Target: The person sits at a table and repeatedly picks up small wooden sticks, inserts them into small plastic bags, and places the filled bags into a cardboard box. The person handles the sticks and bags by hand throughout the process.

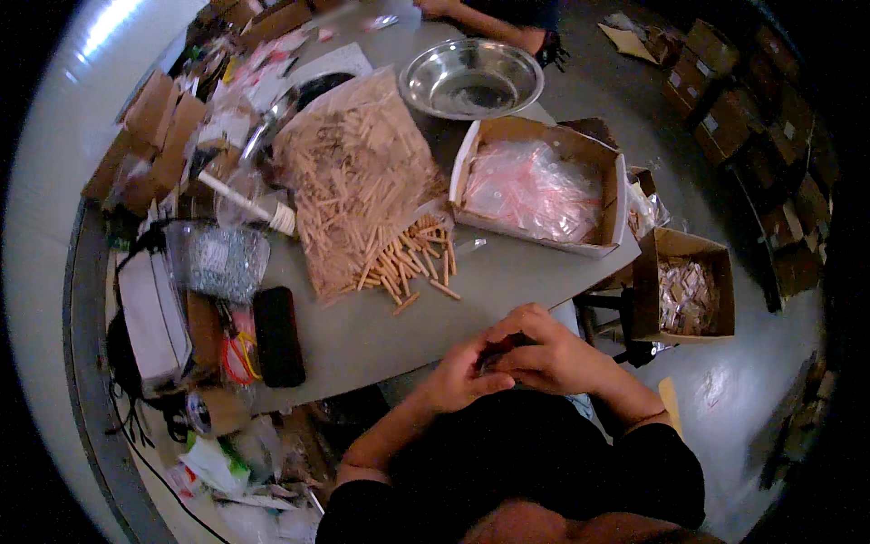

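Dark reddish, a mostly hidden object [500,345] is gripped between both curled hands [555,356]; its kind is unclear.

You are working with a dim, grainy picture, its colours muted. At the far left, 1 white streak of glare burns out on the pale surface [104,32]. You get softer glints from the steel basin [471,82] and clear plastic bags [535,190], and a bluish sheen on the floor [711,390] at right. Shadow between your left hand [458,374] and right hand [553,354] blurs detail; your black shirt [526,444] loses its folds. The fisheye bends the table [362,340] edges inside a black rim
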Available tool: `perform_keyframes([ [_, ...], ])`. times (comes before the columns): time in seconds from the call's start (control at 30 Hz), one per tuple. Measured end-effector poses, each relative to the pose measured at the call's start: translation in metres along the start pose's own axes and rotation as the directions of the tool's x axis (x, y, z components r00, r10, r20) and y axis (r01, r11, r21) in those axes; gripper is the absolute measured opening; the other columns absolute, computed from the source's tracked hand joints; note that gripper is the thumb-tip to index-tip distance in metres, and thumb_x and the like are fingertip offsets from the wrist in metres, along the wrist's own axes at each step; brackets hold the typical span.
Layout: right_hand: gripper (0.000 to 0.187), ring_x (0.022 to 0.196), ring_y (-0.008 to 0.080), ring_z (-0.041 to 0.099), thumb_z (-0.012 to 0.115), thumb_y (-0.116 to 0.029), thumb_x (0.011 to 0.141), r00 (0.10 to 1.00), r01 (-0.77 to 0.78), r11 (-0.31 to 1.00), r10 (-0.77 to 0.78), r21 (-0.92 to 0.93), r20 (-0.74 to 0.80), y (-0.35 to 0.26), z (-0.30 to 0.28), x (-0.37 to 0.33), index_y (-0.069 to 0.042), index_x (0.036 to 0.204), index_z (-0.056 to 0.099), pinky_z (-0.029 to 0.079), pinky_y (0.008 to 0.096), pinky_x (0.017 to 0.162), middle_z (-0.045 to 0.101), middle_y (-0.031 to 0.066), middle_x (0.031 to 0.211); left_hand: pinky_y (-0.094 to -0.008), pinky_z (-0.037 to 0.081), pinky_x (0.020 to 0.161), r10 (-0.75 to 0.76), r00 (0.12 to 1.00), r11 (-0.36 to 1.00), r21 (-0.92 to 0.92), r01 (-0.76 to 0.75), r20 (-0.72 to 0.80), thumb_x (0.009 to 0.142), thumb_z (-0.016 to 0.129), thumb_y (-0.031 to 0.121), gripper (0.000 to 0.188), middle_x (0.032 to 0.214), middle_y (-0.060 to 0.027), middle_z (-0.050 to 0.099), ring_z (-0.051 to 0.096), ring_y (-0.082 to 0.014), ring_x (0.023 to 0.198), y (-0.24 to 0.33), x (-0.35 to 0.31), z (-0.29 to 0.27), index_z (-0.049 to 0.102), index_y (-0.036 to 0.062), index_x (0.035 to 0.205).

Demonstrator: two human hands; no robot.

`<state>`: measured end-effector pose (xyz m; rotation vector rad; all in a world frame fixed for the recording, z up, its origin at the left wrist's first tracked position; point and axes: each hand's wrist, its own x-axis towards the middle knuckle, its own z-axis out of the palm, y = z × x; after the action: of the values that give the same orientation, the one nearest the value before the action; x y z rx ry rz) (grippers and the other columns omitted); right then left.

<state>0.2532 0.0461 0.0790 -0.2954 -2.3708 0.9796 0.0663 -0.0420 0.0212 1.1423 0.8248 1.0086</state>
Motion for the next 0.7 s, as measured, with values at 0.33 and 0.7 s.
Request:
perform_keyframes([
  [0.33,0.018,0.083,0.0345,0.06,0.072,-0.013,0.076,0.956,-0.202,0.976,0.213,0.075,-0.2,0.008,-0.005,-0.02,-0.006,0.089,0.062,0.05,0.042,0.072,0.062,0.0142,0.087,-0.0375,0.048,0.073,0.535,0.844,0.567,0.756,-0.328,-0.035,0.079,0.067,-0.001,0.015,0.088,-0.0142,0.06,0.059,-0.0324,0.081,0.025,0.027,0.006,0.058,0.002,0.091],
  [0.7,0.013,0.075,0.0342,0.053,0.068,-0.012,0.077,0.907,-0.256,0.966,0.23,-0.028,-0.353,0.024,-0.042,-0.071,-0.006,0.081,0.058,0.044,0.0419,0.065,0.054,0.0141,0.078,-0.0383,0.047,0.074,0.361,0.924,0.562,0.762,-0.322,0.124,0.084,0.064,0.005,0.01,0.088,-0.0137,0.06,0.059,-0.0317,0.083,0.054,0.091,0.019,0.057,0.0018,0.091],
])
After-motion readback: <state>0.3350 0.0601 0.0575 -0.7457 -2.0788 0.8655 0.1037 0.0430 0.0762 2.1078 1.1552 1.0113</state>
